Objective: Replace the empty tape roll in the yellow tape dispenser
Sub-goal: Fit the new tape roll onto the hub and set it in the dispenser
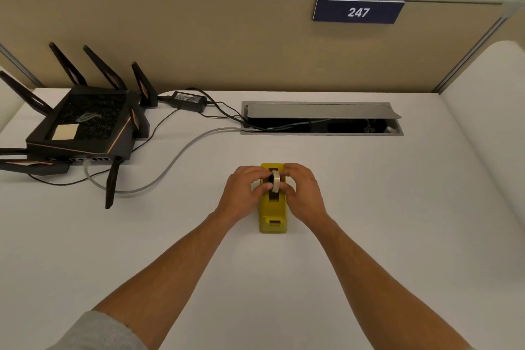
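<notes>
Roll [275, 181] stands on edge in the dispenser [273, 212] mid-desk, its axle crosswise, your fingers [262, 187] of both hands pinching it from either side.

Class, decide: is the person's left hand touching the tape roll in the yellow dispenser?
Touching. In the head view, the left hand's thumb presses against the tape roll's side above the yellow dispenser.

I read this as an office cubicle. White tabletop [369, 207] boxed in by tan fabric partition panels [199, 45]; a navy number plate [358, 11] reading 247 hangs on the top rail. A recessed cable hatch [321, 119] sits open, cords running to a black multi-antenna router [82, 125] and power brick [189, 100].
</notes>
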Action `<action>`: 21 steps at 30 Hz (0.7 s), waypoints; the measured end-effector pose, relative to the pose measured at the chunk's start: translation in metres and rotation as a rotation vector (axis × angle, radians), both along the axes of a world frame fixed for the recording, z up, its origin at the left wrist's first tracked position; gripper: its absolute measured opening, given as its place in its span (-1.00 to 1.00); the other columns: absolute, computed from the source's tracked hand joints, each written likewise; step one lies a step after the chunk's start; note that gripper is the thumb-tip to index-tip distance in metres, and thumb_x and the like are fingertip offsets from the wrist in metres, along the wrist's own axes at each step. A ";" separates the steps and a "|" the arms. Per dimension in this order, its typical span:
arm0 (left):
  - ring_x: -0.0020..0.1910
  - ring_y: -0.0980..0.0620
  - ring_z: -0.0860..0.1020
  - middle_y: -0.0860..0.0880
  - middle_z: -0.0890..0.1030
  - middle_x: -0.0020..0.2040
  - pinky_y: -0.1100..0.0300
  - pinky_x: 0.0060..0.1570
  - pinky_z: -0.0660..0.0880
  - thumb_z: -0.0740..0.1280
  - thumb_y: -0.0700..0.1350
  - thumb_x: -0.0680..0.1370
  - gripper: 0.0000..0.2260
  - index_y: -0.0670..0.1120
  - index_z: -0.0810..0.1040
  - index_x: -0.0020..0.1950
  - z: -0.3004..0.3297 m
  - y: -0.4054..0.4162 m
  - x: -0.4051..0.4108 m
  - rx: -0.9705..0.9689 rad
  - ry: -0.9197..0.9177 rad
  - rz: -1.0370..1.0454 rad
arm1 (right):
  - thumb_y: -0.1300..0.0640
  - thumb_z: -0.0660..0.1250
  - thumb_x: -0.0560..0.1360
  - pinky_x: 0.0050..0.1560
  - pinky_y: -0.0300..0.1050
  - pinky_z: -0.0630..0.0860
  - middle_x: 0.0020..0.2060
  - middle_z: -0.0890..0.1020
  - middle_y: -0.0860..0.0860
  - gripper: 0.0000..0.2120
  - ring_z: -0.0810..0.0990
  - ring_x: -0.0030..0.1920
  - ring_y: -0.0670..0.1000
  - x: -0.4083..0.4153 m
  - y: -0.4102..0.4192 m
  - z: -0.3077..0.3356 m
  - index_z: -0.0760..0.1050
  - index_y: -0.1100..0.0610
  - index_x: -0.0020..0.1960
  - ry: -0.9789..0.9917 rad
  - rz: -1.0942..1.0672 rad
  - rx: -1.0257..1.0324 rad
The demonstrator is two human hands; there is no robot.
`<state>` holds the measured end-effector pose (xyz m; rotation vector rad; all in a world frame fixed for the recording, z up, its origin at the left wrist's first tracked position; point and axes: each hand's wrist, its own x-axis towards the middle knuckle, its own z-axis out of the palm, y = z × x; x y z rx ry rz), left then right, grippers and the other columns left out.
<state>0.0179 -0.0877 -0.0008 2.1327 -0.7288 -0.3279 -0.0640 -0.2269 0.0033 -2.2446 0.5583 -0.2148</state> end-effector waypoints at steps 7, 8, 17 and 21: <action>0.24 0.03 0.45 0.03 0.60 0.20 -0.04 0.31 0.38 0.37 -0.05 0.52 -0.76 0.00 0.61 0.18 -0.002 0.001 0.001 0.006 -0.016 -0.018 | 0.17 0.32 0.55 0.36 0.00 0.34 0.28 0.54 0.07 -0.79 0.42 0.32 0.07 0.001 -0.001 0.001 0.54 0.12 0.17 -0.004 0.033 0.009; 0.24 0.02 0.45 0.03 0.60 0.20 -0.04 0.31 0.37 0.36 -0.06 0.53 -0.76 -0.01 0.61 0.19 -0.002 0.001 0.001 0.013 -0.021 -0.019 | 0.18 0.32 0.55 0.37 0.02 0.34 0.27 0.54 0.07 -0.79 0.43 0.31 0.07 0.001 0.000 0.001 0.54 0.12 0.17 -0.004 0.031 0.013; 0.20 0.01 0.48 -0.02 0.57 0.19 0.09 0.25 0.42 0.34 -0.09 0.54 -0.76 -0.05 0.58 0.20 -0.002 -0.002 0.001 0.056 -0.056 -0.039 | 0.15 0.31 0.56 0.38 -0.01 0.32 0.30 0.53 0.06 -0.78 0.42 0.33 0.06 -0.001 0.003 -0.005 0.54 0.11 0.19 -0.002 -0.003 0.015; 0.21 0.00 0.48 -0.01 0.56 0.21 0.11 0.25 0.42 0.33 -0.09 0.54 -0.75 -0.05 0.56 0.22 -0.002 -0.001 0.000 0.084 -0.079 -0.065 | 0.15 0.33 0.54 0.36 -0.03 0.31 0.29 0.53 0.07 -0.78 0.42 0.33 0.07 -0.002 0.003 -0.006 0.55 0.11 0.18 -0.006 0.002 0.000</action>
